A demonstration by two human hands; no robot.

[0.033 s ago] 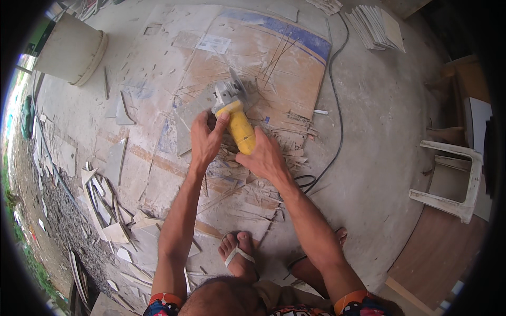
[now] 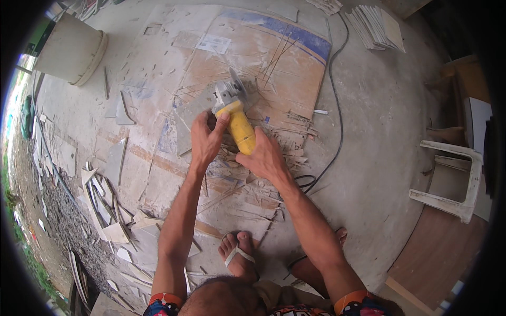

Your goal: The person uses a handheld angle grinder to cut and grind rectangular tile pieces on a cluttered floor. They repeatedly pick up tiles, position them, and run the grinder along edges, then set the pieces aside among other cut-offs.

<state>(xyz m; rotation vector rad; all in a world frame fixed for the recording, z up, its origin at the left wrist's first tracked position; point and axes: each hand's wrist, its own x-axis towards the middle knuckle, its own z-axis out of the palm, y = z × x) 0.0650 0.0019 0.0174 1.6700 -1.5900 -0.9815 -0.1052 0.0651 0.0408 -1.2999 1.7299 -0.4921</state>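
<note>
A yellow angle grinder (image 2: pixel 240 128) with a grey metal head sits between my hands, tilted with its head pointing away from me. My left hand (image 2: pixel 204 138) grips it near the head, thumb laid against the yellow collar. Around the rear of the body my right hand (image 2: pixel 265 154) is closed. The cutting disc (image 2: pixel 236 80) stands on edge at the head's far right side. Below the tool lies a grey tile piece (image 2: pixel 185 117), partly hidden by my left hand and the grinder. Whether the disc touches the tile, I cannot tell.
Dusty flattened cardboard (image 2: pixel 303 87) lies beneath, with tile strips (image 2: pixel 295 145) heaped by my right hand. A black cord (image 2: pixel 341 113) runs along the right. Tile offcuts (image 2: pixel 113 231) litter the left. A bucket (image 2: pixel 71 50), stacked tiles (image 2: pixel 375 27) and a white plastic stool (image 2: pixel 469 181) stand around.
</note>
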